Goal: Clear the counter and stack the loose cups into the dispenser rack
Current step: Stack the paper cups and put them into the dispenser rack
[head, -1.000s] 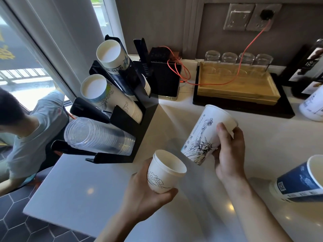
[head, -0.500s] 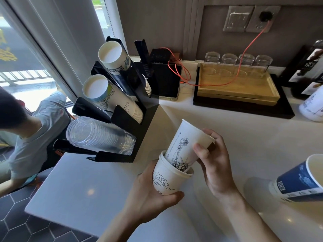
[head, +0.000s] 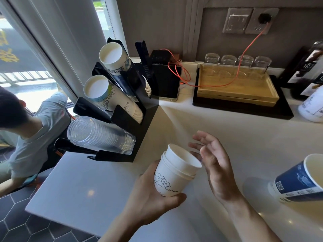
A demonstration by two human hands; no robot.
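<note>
Nested cups point(head: 176, 172) sit gripped in the left hand point(head: 153, 201), tilted for racking. Right hand point(head: 215, 165) hovers beside them, fingers spread, holding nothing.

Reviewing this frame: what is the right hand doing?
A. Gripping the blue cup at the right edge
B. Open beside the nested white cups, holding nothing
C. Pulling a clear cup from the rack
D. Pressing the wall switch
B: the right hand has its fingers spread and relaxed next to the nested white cups, which only the left hand grips; the blue cup lies apart from it.
</note>
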